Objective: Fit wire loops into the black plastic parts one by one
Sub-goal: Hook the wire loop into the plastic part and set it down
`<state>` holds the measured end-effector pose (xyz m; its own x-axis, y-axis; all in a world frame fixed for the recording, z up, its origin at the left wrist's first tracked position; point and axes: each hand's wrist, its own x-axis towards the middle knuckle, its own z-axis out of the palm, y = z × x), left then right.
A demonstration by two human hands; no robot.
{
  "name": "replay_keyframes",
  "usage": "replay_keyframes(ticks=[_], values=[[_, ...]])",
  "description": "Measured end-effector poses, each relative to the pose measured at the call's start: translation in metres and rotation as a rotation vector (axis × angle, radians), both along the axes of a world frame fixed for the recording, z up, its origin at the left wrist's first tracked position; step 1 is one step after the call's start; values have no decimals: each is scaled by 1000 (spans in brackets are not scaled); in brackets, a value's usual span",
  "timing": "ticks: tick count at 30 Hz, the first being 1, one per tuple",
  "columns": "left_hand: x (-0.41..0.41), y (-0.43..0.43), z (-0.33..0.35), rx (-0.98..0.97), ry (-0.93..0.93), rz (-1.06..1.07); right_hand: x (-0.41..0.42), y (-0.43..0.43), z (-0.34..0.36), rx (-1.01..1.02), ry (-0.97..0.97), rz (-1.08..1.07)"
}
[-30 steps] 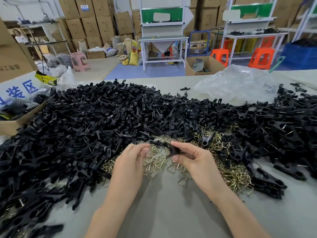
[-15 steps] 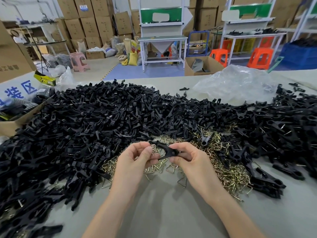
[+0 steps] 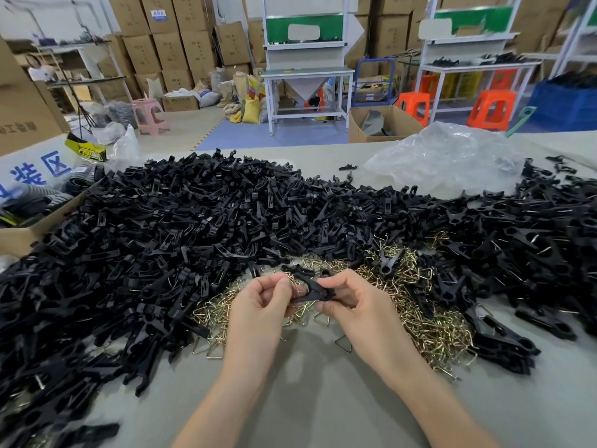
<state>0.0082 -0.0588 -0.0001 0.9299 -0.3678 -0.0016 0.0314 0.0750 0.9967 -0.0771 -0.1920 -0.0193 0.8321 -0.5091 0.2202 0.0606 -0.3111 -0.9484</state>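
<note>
The right hand (image 3: 352, 307) pinched one black plastic clip-shaped part (image 3: 312, 291) between thumb and fingers. It held the part just above the near edge of the heap of brass-coloured bent wire loops (image 3: 423, 321), probably to turn its slot towards the left hand (image 3: 261, 307). That hand's curled fingertips pinched the part's other end (whether a loop sat between them could not be told). The loop heap lay right under both hands, likely to keep each reach short. The big pile of loose black plastic parts (image 3: 193, 234) banked behind and to both sides of the loop heap on the grey table (image 3: 307, 405). Far left of the heap, an open brown cardboard box (image 3: 19, 236) held striped, fabric-like items. Behind the heap lay a crumpled clear plastic bag (image 3: 452, 156), its contents not discernible.
</note>
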Motion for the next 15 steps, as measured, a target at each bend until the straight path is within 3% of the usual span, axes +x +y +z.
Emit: replay_keyframes(ticks=[6, 15], values=[[-6, -4, -6, 54, -27, 55, -1, 5, 2, -188, 27, -12], [-10, -5, -2, 34, 21, -15, 0, 3, 0, -163, 27, -28]])
